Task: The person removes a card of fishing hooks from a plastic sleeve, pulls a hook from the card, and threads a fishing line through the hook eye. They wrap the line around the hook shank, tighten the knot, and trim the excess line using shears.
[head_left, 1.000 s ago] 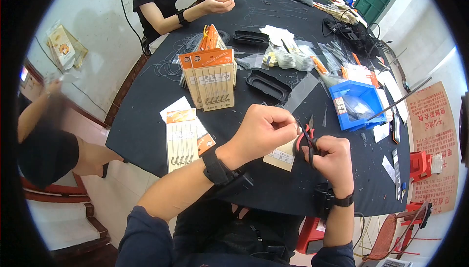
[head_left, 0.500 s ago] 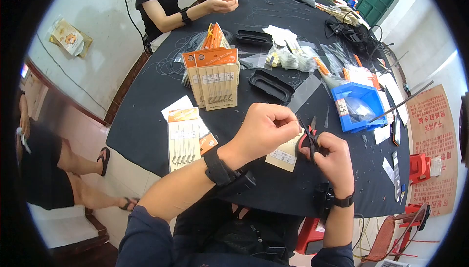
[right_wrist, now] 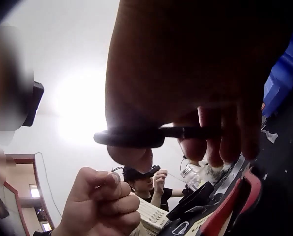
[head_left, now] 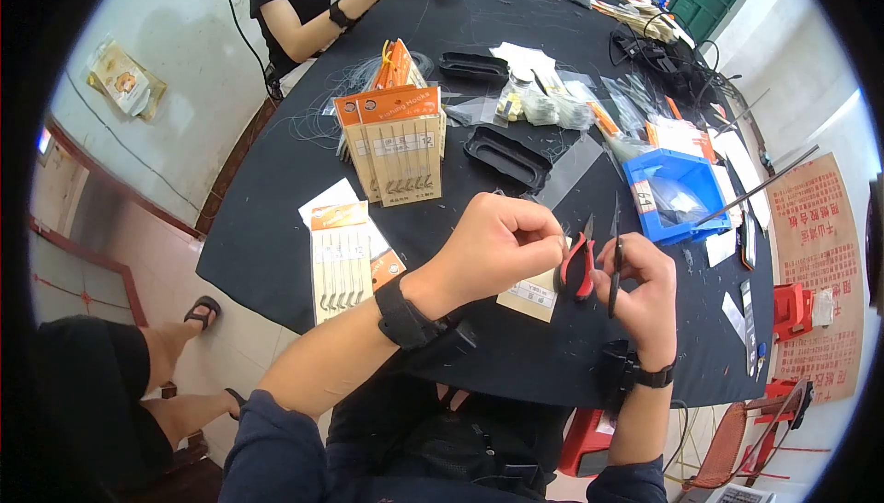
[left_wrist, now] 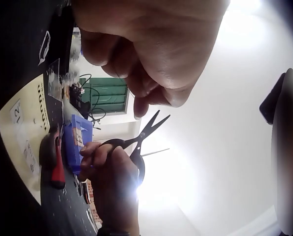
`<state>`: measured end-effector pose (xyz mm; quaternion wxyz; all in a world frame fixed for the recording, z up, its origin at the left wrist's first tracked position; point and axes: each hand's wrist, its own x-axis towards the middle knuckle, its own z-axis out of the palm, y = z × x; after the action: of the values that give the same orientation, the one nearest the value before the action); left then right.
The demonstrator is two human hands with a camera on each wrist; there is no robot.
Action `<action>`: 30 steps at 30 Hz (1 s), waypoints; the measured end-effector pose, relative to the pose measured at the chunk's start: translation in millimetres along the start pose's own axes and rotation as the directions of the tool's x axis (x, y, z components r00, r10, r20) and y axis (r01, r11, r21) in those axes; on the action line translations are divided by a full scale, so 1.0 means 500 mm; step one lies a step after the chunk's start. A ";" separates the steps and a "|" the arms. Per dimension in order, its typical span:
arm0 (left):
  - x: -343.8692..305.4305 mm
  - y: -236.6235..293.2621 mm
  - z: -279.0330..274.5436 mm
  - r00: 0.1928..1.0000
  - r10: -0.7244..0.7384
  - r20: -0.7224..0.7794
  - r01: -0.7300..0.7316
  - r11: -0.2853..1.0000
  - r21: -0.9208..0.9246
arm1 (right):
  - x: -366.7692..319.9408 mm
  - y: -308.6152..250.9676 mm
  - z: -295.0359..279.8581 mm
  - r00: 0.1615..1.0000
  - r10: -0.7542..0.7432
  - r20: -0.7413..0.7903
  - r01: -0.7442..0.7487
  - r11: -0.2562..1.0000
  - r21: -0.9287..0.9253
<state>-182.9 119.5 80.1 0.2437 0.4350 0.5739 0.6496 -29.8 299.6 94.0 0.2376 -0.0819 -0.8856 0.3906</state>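
My left hand [head_left: 493, 250] is curled, thumb against forefinger. At its fingertips a fine strand of fishing line shows faintly in the right wrist view. My right hand [head_left: 647, 296] holds black scissors [left_wrist: 140, 137] by the finger loops, a short way right of the left hand. In the left wrist view the blades stand apart, tips near the left fingertips. Between and below the hands, red-handled pliers [head_left: 577, 268] lie on the black table. Beside them is a cream card [head_left: 529, 300] with a printed label, partly hidden behind the left hand.
Packs of fishing hooks [head_left: 402, 149] stand upright ahead, with another hook pack [head_left: 341, 259] lying nearer. Beyond my hands are a black tray [head_left: 508, 161] and a blue bin [head_left: 677, 199]. Someone sits across the table; a person's legs [head_left: 161, 356] show at left.
The scissors have moved right, away from the left fingertips, and turned in my right hand. My left hand stays put. The person across has raised a hand; the person at left has shifted.
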 end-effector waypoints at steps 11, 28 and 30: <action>-0.003 -0.002 0.004 0.998 0.038 0.058 -0.038 0.999 -0.002 | -0.002 -0.010 -0.004 0.994 -0.023 0.105 0.036 0.991 -0.130; -0.002 -0.003 0.006 0.997 0.059 0.050 -0.058 0.998 -0.018 | -0.004 -0.011 -0.002 0.989 -0.003 0.147 0.023 0.991 -0.130; -0.001 0.000 0.006 0.996 0.066 0.052 -0.065 0.998 -0.017 | -0.005 -0.012 -0.002 0.989 -0.003 0.147 0.022 0.991 -0.131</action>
<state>-180.0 120.5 79.8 0.2406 0.4685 0.5477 0.6501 -27.1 295.3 97.9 0.1684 -0.0631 -0.9251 0.3344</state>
